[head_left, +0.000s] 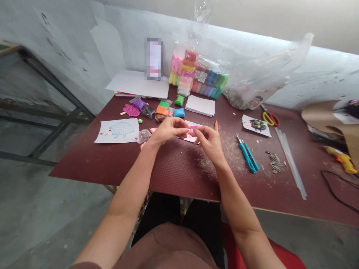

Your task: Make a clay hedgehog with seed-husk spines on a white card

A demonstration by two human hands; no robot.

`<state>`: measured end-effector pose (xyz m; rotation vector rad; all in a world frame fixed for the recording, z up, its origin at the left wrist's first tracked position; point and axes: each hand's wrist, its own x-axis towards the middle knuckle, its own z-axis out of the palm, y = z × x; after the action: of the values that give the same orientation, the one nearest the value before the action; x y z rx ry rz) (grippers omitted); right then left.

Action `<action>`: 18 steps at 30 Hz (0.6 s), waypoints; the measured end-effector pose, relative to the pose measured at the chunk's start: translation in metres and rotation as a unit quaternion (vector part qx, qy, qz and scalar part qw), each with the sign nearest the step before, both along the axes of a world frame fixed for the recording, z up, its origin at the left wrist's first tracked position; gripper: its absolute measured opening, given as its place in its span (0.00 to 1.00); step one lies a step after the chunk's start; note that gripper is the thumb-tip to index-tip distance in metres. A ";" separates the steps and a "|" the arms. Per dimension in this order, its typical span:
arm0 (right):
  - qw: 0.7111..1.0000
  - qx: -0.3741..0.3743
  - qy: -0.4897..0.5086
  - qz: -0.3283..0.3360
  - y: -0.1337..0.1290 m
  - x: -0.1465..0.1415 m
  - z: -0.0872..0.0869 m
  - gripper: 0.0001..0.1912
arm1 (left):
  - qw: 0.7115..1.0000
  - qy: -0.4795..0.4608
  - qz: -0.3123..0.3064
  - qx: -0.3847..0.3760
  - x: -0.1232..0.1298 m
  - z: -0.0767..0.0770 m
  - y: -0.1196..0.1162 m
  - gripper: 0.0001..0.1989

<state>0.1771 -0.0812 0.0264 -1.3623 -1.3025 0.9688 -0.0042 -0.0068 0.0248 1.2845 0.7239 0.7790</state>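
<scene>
Over a small white card (pixel 196 124) with pink and magenta shapes on it, my two hands come close together, fingertips facing each other. My left hand (pixel 174 129) is closed in a pinch. My right hand (pixel 208 139) pinches with thumb and forefinger from the other side. Pink shows between the fingertips, but I cannot tell whether it is a held bit of clay or part of the card. Left of my left hand lie a clear plastic wrapper (pixel 144 136) and peach-coloured clay (pixel 143 145). An orange pen-like stick (pixel 216 126) lies beyond my right hand.
Left is a hedgehog drawing (pixel 122 130); behind it, clay packets (pixel 138 103). Paper (pixel 200 105) and bagged clays (pixel 185 74) stand behind. Rightward lie a teal cutter (pixel 248 155), a decorated card (pixel 255 125), scissors (pixel 270 117), glue sticks (pixel 291 164) and a yellow glue gun (pixel 343 158).
</scene>
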 end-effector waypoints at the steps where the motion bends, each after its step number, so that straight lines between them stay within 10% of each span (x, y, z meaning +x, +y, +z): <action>1: 1.000 0.003 0.002 0.001 0.001 0.000 0.001 0.15 | 1.000 0.000 -0.008 0.002 0.001 -0.001 -0.001 0.16; 10: 0.999 0.023 -0.042 -0.011 0.001 0.001 -0.003 0.14 | 0.998 0.020 -0.065 -0.003 0.000 0.003 -0.002 0.15; 18: 0.996 0.038 -0.020 -0.082 0.003 0.007 -0.002 0.20 | 0.994 0.035 0.095 0.040 -0.012 -0.002 0.011 0.14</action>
<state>0.1841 -0.0782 0.0240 -1.4115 -1.2237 0.7760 -0.0158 0.0042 0.0232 1.3334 0.8893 0.9287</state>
